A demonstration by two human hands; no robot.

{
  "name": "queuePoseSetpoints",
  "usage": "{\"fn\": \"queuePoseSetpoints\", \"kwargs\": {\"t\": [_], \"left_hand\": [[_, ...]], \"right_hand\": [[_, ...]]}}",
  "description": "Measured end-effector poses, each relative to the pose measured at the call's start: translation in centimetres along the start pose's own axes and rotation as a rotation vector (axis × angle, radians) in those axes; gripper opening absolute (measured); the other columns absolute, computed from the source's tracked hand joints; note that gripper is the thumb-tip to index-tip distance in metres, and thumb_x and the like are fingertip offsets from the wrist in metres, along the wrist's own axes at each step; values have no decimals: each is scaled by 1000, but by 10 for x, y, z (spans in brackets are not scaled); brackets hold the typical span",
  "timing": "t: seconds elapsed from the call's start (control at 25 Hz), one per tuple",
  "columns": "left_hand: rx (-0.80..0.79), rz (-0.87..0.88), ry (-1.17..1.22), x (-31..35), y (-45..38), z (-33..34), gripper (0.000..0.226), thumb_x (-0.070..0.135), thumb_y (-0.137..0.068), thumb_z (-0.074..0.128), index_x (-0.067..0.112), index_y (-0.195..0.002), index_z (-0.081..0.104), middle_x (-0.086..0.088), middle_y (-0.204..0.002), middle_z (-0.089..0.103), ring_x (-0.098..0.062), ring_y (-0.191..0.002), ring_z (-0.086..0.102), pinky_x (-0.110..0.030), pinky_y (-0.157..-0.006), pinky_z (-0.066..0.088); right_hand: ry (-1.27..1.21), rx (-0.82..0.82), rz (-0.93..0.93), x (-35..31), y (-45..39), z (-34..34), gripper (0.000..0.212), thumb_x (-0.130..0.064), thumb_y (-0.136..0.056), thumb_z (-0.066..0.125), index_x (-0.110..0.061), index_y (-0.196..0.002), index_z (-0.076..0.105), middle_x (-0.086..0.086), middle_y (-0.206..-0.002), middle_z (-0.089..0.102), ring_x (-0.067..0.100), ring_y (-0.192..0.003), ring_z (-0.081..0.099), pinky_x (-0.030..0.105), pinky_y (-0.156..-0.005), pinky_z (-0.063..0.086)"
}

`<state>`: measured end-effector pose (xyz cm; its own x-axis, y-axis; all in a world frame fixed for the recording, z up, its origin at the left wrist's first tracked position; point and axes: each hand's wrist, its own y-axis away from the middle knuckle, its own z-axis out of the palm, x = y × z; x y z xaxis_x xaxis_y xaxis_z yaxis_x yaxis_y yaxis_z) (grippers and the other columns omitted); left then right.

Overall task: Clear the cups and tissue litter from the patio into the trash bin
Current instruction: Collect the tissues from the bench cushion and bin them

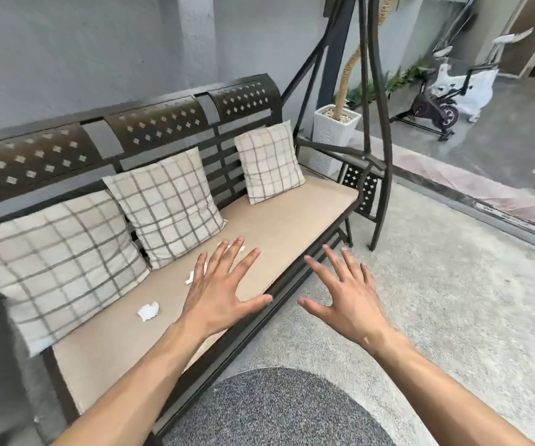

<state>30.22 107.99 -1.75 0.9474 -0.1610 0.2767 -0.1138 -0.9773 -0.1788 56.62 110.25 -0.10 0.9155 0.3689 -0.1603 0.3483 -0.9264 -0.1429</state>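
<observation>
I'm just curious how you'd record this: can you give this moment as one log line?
left hand: open, over seat cushion | right hand: open, holding nothing | crumpled tissue: on cushion | trash bin: not in view

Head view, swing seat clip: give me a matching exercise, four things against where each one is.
Things:
1. crumpled tissue
2. left hand
3. exercise bike
4. potted plant

Places:
A. far right, on the floor in the background
B. spread open above the seat cushion
C. behind the swing frame, by the wall
D. on the cushion, before the nearest pillow

Pairs: 1-D, 2-B, 3-A, 4-C
</observation>
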Motion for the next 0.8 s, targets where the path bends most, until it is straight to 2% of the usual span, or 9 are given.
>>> {"fn": "queuePoseSetpoints", "kwargs": {"t": [0.16,0.44,0.6,0.8], "left_hand": [[37,-123,-28,-27,-35,5,91,94,-70,19,52,-149,2,12,-163,-5,-13,-150,-10,-46,-120,-9],[134,-409,-74,-50,-80,2,90,91,-73,25,48,-151,8,12,-164,-4,-12,-150,-9,-46,-121,-7],[195,-610,-87,-60,-85,6,89,90,-73,27,49,-150,10,13,-164,0,-12,-150,-6,-46,-121,-5],[275,-810,-83,-76,-63,13,89,90,-73,30,48,-149,16,12,-163,6,-13,-150,0,-46,-121,0]], "right_hand": [[-39,-15,-119,7,-77,21,79,-83,-76,31,-51,-145,9,-9,-161,5,21,-148,-5,56,-116,10],[-94,-63,-387,23,-202,40,77,-82,-78,32,-54,-145,6,-10,-161,3,21,-148,-4,54,-116,9],[-108,-120,-515,20,-260,55,78,-82,-77,31,-52,-145,7,-11,-161,3,21,-148,-4,52,-117,9],[-127,-200,-680,-16,-299,80,78,-82,-78,29,-50,-146,10,-8,-161,6,22,-147,-2,53,-117,8]]}}
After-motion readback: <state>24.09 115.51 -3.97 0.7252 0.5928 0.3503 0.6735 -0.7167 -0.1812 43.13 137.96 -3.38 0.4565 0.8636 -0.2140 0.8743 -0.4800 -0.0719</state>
